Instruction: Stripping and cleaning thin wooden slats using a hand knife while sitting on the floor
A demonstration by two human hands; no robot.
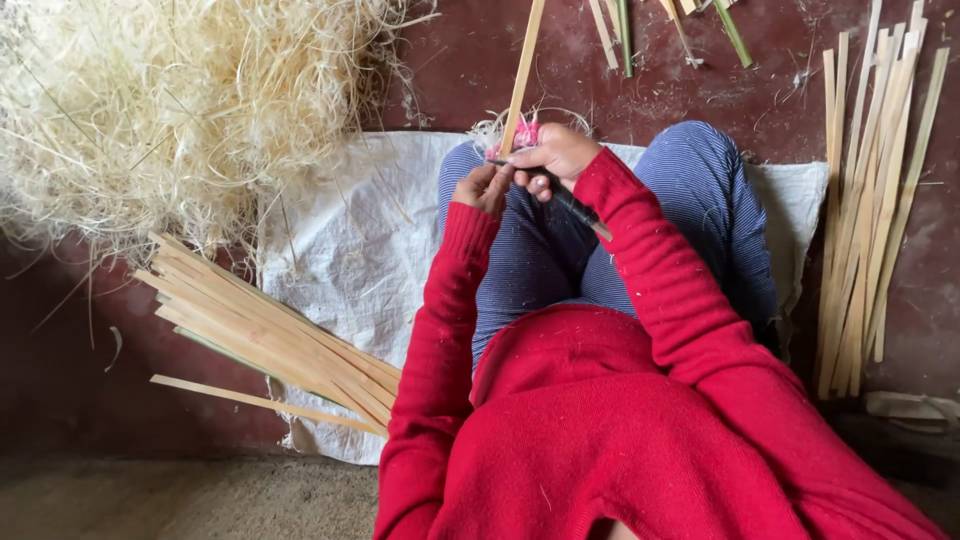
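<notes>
A great heap of pale bamboo shavings [170, 110] fills the upper left, spilling onto the dark red floor [60, 380]. A white woven sack [340, 260] is spread under the seated person, whose blue-striped knees [700, 200] rise in the middle. A bundle of split bamboo strips [270, 335] lies fanned across the sack's left edge, and a second stack of strips [870, 220] lies lengthwise on the floor at the right.

Over the knees, the right hand [555, 155] is curled closed around a dark-handled knife [565, 200], the handle running back toward the red sleeve. A single bamboo strip [522, 75] stands up and away from the hands, its lower end held between them beside a scrap of pink material [527, 133]. The left hand [483, 187] sits just below, fingers bent in; it seems to pinch the strip's near end, though the grip is too small to make out for sure.

The blade works very close to the left fingers and directly above the thighs. If the strip splits suddenly or the grain gives way, the knife could jump toward the fingers or lap. A loose pinch on the strip would let it twist and steer the edge off line.
</notes>
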